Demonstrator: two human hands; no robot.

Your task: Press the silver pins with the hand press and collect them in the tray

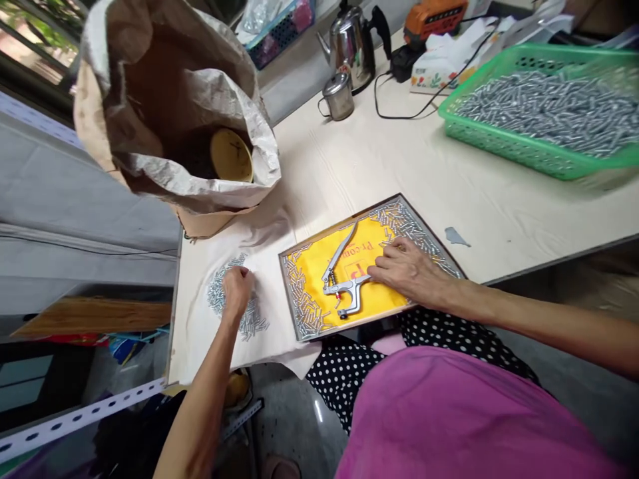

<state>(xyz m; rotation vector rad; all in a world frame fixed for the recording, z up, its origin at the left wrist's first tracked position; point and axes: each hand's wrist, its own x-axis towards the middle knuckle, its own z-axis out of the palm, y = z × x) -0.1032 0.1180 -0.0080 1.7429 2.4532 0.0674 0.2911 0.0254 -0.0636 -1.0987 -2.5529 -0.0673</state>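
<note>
Left of centre, slim silver metal pins (253,320) could scatter if the left hand (237,291) sweeps; I cannot tell what its curled grip or the right hand (402,270) holds

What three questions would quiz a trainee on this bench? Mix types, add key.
1. True or false: the kettle stands next to a metal cup.
2. Which hand is at the pile of metal pieces outside the tray?
3. The pliers are over: A) the paper bag; B) the tray's yellow bottom; C) the green basket.

Key: 1 true; 2 left hand; 3 B.
</note>
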